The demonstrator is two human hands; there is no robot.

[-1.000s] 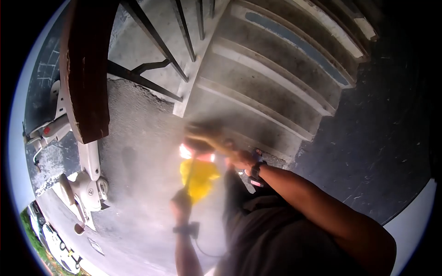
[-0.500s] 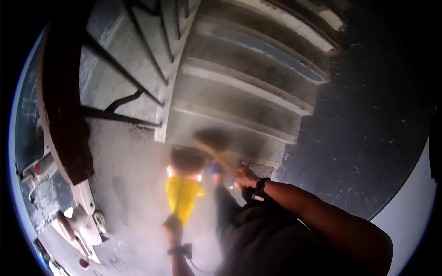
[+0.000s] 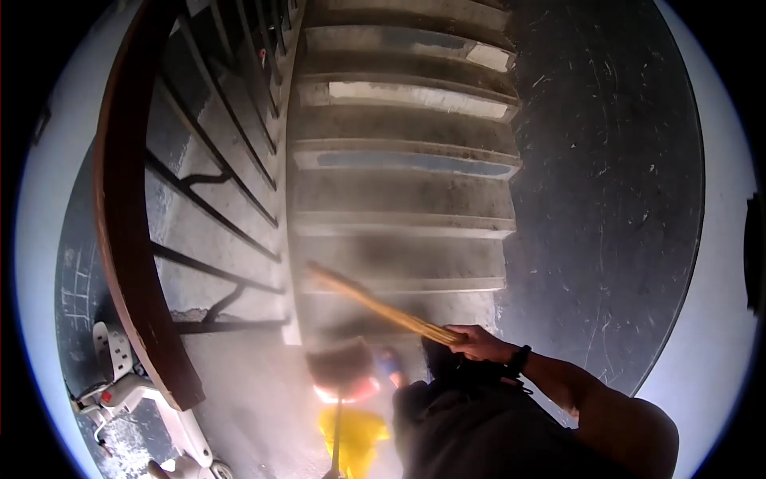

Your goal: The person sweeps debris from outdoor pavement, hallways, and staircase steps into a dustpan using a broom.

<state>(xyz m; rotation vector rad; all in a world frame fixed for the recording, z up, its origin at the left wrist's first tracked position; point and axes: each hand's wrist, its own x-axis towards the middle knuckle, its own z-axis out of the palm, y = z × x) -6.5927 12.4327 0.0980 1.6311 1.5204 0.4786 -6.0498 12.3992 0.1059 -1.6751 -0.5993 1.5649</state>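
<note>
My right hand [image 3: 477,345], with a dark band on the wrist, is closed around a light wooden stick [image 3: 383,307]. The stick slants up and left, over the lowest stairs; its far end is blurred. Below it, a dustpan-like scoop [image 3: 341,366] with a bright reddish rim is near the foot of the stairs. A thin rod [image 3: 337,435] runs down from the scoop, over a yellow bag-like thing [image 3: 361,439]. My left hand is out of view; a small dark shape at the rod's lower end is too little to make out.
Concrete stairs [image 3: 399,191] rise ahead, beside a dark wall [image 3: 598,191] on the right. A brown handrail [image 3: 124,199] with metal bars [image 3: 211,136] stands on the left. A pale scooter [image 3: 179,431] is at the lower left. My foot [image 3: 389,367] is beside the scoop.
The view has turned toward the stairs. The scoop and yellow thing now appear lower. My left hand, earlier on the rod, has left the view. My right hand still holds the stick.
</note>
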